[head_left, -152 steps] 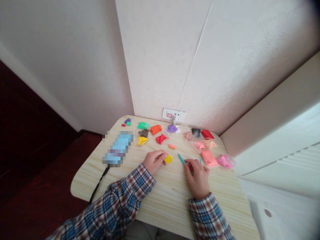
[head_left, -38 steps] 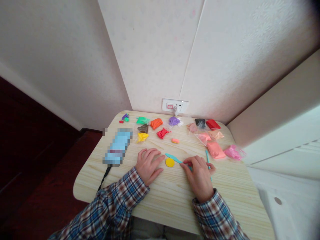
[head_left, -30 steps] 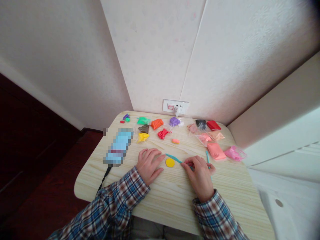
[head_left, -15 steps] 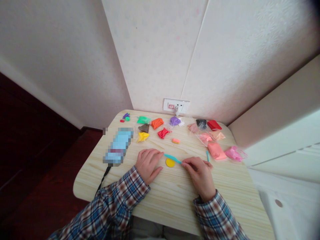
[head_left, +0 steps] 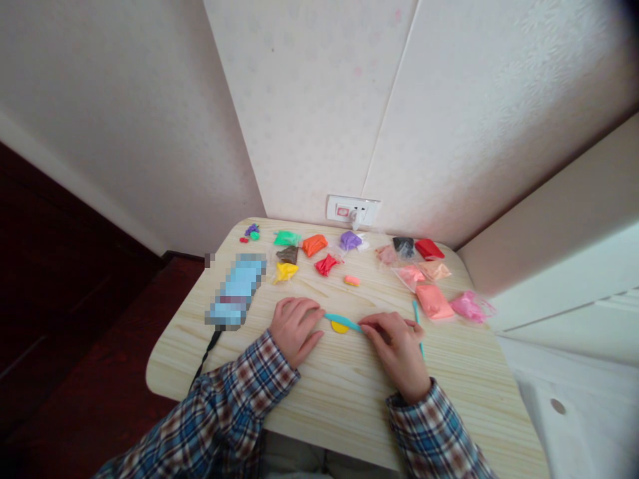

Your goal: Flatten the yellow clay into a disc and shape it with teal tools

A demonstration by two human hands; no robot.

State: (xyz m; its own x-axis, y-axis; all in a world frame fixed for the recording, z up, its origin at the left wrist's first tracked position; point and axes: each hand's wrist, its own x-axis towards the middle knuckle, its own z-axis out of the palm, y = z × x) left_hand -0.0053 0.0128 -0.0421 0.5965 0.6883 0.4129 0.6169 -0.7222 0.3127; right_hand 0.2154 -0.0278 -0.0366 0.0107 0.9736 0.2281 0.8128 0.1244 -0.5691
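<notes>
My right hand point(head_left: 397, 349) pinches the end of a turquoise plastic clay knife point(head_left: 343, 320), whose blade points left. The blade lies across a flat yellow clay disc point(head_left: 340, 328), covering its far part; whether it has cut in I cannot tell. On the left, my left hand point(head_left: 295, 332) rests on the table with its fingers spread, its index fingertip at the blade's tip. A second thin turquoise tool point(head_left: 415, 313) lies beside my right hand, partly hidden by it. Behind the disc sits a small pink and yellow clay piece point(head_left: 351, 281).
Bags of coloured clay line the back, among them orange point(head_left: 314, 245), purple point(head_left: 350, 240), yellow point(head_left: 286, 271) and salmon point(head_left: 434, 301). Small grape and cherry shapes point(head_left: 252, 231) lie back left. A pixelated phone-like object point(head_left: 237, 289) with a black cord point(head_left: 206, 356) lies left.
Over five seconds, my left hand has let go of the yellow disc, now on the table. In the last second, my right hand has brought the knife's blade toward me over the disc.
</notes>
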